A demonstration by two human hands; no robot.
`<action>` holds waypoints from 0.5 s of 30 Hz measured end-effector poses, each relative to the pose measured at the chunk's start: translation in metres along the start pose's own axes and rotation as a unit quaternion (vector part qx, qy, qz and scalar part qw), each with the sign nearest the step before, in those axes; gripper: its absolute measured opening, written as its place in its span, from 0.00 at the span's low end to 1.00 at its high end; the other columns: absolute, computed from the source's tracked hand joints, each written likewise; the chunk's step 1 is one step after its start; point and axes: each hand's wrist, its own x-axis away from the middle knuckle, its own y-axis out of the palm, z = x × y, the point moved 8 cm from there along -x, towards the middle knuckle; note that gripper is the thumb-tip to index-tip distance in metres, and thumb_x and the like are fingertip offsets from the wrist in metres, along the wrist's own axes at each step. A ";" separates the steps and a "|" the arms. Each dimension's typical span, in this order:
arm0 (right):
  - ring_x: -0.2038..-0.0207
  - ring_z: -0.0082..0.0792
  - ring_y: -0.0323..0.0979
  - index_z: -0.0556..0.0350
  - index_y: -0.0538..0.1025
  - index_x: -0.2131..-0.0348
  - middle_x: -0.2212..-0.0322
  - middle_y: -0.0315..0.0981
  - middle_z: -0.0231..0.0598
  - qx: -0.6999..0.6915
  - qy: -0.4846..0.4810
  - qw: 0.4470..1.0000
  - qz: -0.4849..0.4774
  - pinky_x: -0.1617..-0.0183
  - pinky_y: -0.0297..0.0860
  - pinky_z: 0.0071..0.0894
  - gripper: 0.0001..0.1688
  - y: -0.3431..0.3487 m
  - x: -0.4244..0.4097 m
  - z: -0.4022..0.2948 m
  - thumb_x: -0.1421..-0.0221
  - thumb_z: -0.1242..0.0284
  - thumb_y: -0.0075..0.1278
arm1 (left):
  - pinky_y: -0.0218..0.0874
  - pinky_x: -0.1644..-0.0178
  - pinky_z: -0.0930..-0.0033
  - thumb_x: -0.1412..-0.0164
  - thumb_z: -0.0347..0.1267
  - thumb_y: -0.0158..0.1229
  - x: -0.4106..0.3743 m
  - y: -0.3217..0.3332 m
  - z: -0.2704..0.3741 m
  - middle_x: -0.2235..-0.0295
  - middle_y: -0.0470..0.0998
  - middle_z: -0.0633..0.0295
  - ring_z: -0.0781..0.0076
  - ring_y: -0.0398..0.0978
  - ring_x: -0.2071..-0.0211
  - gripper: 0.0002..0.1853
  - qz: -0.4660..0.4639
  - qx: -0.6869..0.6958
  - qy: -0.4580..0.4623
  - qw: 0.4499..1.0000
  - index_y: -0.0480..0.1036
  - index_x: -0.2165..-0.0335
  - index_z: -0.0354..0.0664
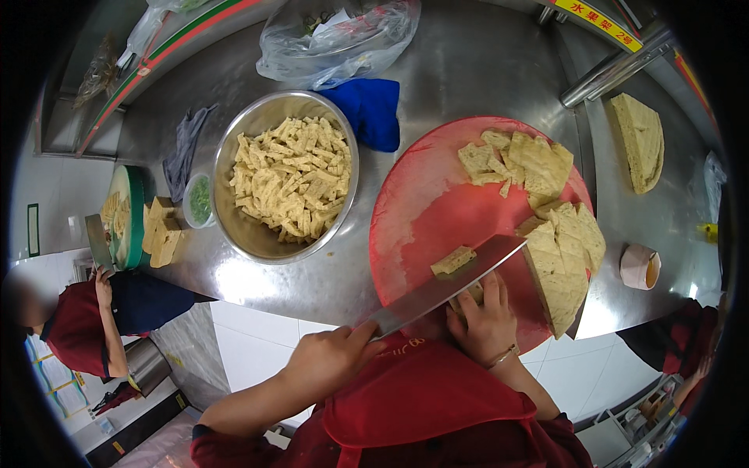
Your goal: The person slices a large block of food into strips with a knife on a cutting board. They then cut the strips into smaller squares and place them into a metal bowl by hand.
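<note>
My left hand (pixel 330 357) grips the handle of a wide-bladed cleaver (pixel 450 284), its blade slanting up to the right over a round red cutting board (pixel 398 234). Just below the blade, my right hand (pixel 488 324) has its fingers curled on a chunk of porous yellow flatbread (pixel 471 295), partly hidden by the fingers. A cut piece of flatbread (pixel 454 261) lies on the blade's far side. Scored flatbread wedges (pixel 556 263) rest at the board's right, and broken pieces (pixel 535 161) lie at its far edge. A steel bowl (pixel 219 181) to the left holds many cut strips (pixel 289 175).
Behind the bowl are a blue cloth (pixel 371 114) and a plastic bag (pixel 339 47). Left stand a tub of chopped greens (pixel 199 202) and a grey cloth (pixel 186 152). Another flatbread wedge (pixel 638 143) and a cup (pixel 639 267) sit right. A co-worker (pixel 88 316) cuts at a green-edged board.
</note>
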 end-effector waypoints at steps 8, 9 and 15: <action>0.50 0.59 0.64 0.44 0.72 0.52 0.49 0.58 0.55 -0.009 -0.008 1.000 0.019 0.58 0.73 0.48 0.31 -0.002 0.004 0.003 0.59 0.68 0.58 | 0.67 0.77 0.59 0.40 0.40 0.54 -0.018 0.019 -0.004 0.77 0.76 0.56 0.55 0.75 0.79 0.15 0.021 0.009 -0.008 1.000 0.71 0.58 0.44; 0.50 0.59 0.63 0.44 0.72 0.51 0.49 0.58 0.55 -0.006 -0.011 1.000 0.018 0.58 0.73 0.48 0.31 -0.002 0.005 0.003 0.59 0.68 0.58 | 0.67 0.77 0.59 0.40 0.40 0.54 -0.009 0.022 -0.012 0.76 0.77 0.56 0.55 0.76 0.78 0.15 0.019 0.013 -0.008 1.000 0.71 0.59 0.44; 0.51 0.56 0.65 0.47 0.73 0.52 0.47 0.58 0.55 -0.008 -0.028 0.998 0.047 0.56 0.72 0.43 0.31 -0.009 0.004 -0.001 0.61 0.70 0.61 | 0.66 0.80 0.61 0.39 0.42 0.53 0.024 0.018 -0.037 0.79 0.77 0.59 0.60 0.75 0.81 0.14 0.070 0.031 -0.004 0.997 0.71 0.60 0.46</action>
